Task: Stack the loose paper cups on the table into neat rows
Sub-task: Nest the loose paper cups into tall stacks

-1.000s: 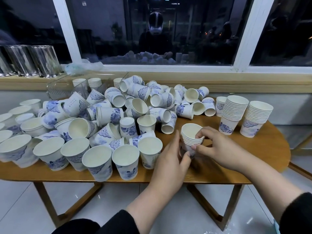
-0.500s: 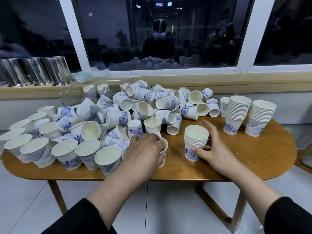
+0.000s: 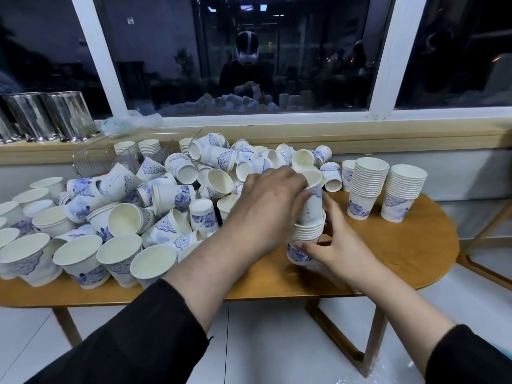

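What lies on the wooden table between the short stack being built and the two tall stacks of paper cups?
Head view: bare wooden table lies between the short stack and the two tall stacks.

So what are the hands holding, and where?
Left hand grips a single cup near its rim; right hand holds the short stack around its lower part.

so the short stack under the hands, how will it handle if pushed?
Short stack: probably light, since it is thin paper, and it may slide on the smooth table. It looks likely to tip while the top cup sits high. The right hand braces its base; the left hand grips that cup.
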`<action>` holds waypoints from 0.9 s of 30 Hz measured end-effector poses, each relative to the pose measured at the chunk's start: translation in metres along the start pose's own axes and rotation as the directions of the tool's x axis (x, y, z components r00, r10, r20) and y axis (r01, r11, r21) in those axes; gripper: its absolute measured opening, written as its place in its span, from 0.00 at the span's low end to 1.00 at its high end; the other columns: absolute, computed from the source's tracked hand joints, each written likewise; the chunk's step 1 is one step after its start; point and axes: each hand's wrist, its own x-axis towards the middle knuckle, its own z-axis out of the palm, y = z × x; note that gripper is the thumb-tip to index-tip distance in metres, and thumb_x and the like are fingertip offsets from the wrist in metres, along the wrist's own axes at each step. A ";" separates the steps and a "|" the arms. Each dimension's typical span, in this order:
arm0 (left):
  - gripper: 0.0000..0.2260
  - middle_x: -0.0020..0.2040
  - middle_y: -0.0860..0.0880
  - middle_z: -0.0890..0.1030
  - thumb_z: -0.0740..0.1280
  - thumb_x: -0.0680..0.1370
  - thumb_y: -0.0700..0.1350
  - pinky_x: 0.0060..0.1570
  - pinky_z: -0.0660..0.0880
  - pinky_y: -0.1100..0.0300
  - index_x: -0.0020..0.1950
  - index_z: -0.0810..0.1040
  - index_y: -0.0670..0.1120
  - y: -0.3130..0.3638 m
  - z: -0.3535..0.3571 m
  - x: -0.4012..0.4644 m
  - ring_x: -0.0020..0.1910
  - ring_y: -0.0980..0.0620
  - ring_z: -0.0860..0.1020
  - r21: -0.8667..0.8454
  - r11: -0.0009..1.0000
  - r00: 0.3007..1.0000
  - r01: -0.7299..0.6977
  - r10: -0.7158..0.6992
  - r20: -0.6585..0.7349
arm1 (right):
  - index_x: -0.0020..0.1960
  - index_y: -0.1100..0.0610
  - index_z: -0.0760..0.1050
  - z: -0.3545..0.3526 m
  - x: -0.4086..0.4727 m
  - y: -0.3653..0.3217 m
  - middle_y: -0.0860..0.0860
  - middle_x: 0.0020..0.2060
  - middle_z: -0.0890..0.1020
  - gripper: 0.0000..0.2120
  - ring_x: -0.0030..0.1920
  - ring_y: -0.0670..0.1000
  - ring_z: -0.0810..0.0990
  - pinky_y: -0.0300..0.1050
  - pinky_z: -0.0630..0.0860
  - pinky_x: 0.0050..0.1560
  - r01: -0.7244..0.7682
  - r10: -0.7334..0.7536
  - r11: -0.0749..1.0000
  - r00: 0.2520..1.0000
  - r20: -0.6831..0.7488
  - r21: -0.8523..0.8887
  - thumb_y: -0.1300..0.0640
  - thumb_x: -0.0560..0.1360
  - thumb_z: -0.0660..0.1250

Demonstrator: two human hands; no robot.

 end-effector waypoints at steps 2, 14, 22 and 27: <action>0.14 0.59 0.49 0.79 0.61 0.81 0.54 0.62 0.68 0.47 0.54 0.81 0.47 -0.001 0.010 0.000 0.62 0.45 0.75 -0.086 0.996 0.998 -0.018 0.022 0.051 | 0.79 0.42 0.51 -0.003 0.001 0.000 0.39 0.70 0.72 0.50 0.69 0.38 0.70 0.44 0.69 0.70 0.016 -0.016 1.000 1.000 -0.013 0.009 0.49 0.67 0.79; 0.44 0.78 0.56 0.66 0.71 0.69 0.55 0.76 0.65 0.53 0.81 0.53 0.58 -0.010 0.104 -0.049 0.75 0.63 0.65 -0.647 0.617 0.891 0.447 -0.371 0.262 | 0.76 0.40 0.56 -0.017 0.002 0.017 0.30 0.63 0.68 0.40 0.58 0.26 0.71 0.31 0.67 0.62 -0.055 0.058 0.997 0.997 0.058 -0.052 0.49 0.72 0.75; 0.39 0.68 0.58 0.76 0.77 0.68 0.50 0.67 0.72 0.61 0.75 0.63 0.56 -0.029 0.125 -0.037 0.65 0.61 0.75 -0.640 0.621 0.883 0.453 -0.413 0.224 | 0.71 0.43 0.68 -0.019 0.011 0.013 0.40 0.66 0.74 0.25 0.66 0.39 0.73 0.44 0.71 0.67 -0.006 0.015 0.993 0.997 0.079 -0.121 0.43 0.76 0.66; 0.42 0.71 0.54 0.75 0.78 0.68 0.52 0.69 0.72 0.52 0.78 0.60 0.55 -0.034 0.136 -0.036 0.68 0.55 0.75 -0.609 0.633 0.868 0.478 -0.447 0.218 | 0.60 0.51 0.78 -0.017 0.026 -0.023 0.44 0.54 0.78 0.13 0.53 0.45 0.78 0.39 0.74 0.51 0.116 -0.166 0.975 0.945 -0.280 -0.189 0.49 0.78 0.66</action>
